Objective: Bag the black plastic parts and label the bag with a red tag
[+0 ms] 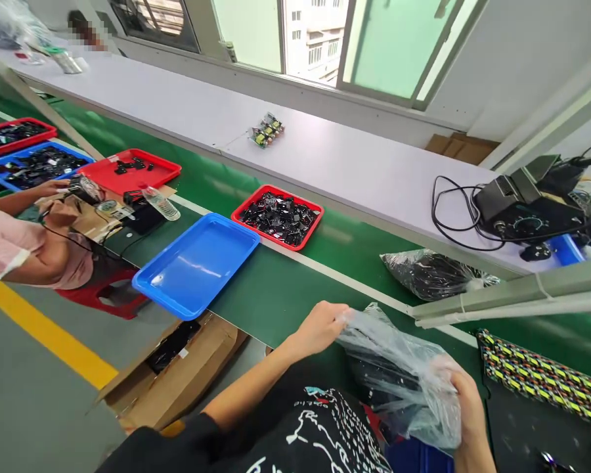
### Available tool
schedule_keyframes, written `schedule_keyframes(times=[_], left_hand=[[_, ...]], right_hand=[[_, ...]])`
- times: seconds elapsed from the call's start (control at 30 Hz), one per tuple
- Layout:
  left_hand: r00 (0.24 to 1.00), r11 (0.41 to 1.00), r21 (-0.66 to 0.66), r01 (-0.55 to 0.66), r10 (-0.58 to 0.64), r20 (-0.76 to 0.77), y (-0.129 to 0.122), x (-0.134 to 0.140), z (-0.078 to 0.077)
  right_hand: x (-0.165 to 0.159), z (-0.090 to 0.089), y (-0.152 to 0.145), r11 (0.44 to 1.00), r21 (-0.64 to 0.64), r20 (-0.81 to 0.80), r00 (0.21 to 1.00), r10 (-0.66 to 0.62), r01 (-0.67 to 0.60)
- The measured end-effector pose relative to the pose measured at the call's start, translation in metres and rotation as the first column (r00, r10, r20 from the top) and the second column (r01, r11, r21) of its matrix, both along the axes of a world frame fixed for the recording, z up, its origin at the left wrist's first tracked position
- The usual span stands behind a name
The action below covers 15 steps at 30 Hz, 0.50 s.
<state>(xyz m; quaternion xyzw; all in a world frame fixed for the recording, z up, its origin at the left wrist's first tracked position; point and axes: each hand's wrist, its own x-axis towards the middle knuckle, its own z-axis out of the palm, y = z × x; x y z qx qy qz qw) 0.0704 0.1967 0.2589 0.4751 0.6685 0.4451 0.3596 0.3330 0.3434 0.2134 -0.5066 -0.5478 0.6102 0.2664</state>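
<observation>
Bag: a crinkled clear plastic bag [398, 374] holding dark small parts, at about 5 o'clock in the view, held just above the green conveyor tabletop [276, 289] and over the person's lap.
Left hand: the left hand [320, 326] is closed in a pinch on the bag's upper edge, at its 10 o'clock corner.
Right hand: the right hand [460, 401] is wrapped around the bag's lower end, partly veiled by the film; fingers curled shut on it.
Progress: judged from how things lie, the bag is gripped at both ends and its contents are still inside; the glossy blue plastic tray [197, 263] at 9 o'clock of the bag lies bare, so nothing has been emptied into it yet.
Neighbouring tray: a red plastic tray [277, 217] heaped with small black parts, touching the blue tray's far corner, at 11 o'clock of the bag.
Second bag: a knotted bag of shiny black pieces [433, 272] at 1 o'clock, resting on the belt near a grey metal rail [512, 295].
Braid: a woven multicoloured strip [546, 378] at 3 o'clock.
Shelf: a pale grey shelf [295, 141] beyond the belt carries a small green circuit board [266, 130] and a black soldering station with coiled cable [526, 210].
Co-worker: at 9 o'clock, a person in a pink sleeve [10, 246] works near further red and blue trays.
Floor: an open brown cardboard box [177, 374] stands beneath the blue tray.
</observation>
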Motion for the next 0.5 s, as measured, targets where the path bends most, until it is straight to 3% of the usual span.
schedule_keyframes(times=[0.1,0.2,0.27,0.37,0.43,0.5], left_hand=[[0.997,0.989,0.123,0.082,-0.08,-0.019,-0.016,-0.008,0.035],[0.998,0.97,0.237,-0.052,0.04,0.058,-0.017,-0.018,0.066],[0.992,0.949,0.291,-0.124,0.116,0.042,-0.019,-0.027,0.074],[0.976,0.931,0.302,-0.206,0.217,-0.003,-0.035,-0.04,0.068],[0.95,0.925,0.217,-0.311,0.304,0.066,-0.057,-0.05,0.054],[0.93,0.94,0.093,-0.328,0.304,0.206,-0.084,-0.065,0.035]], right_hand=[[0.009,0.033,0.014,0.995,0.058,-0.075,0.994,-0.077,0.081],[0.0,0.065,0.028,0.988,0.109,-0.001,0.994,-0.111,0.11],[-0.021,0.076,0.036,0.993,0.115,0.142,0.99,-0.024,0.008],[-0.064,0.072,0.042,0.96,0.115,0.278,0.936,0.215,-0.254],[-0.093,0.061,0.041,0.898,0.121,0.324,0.872,0.367,-0.423],[-0.115,0.048,0.034,0.837,0.11,0.332,0.813,0.478,-0.537]])
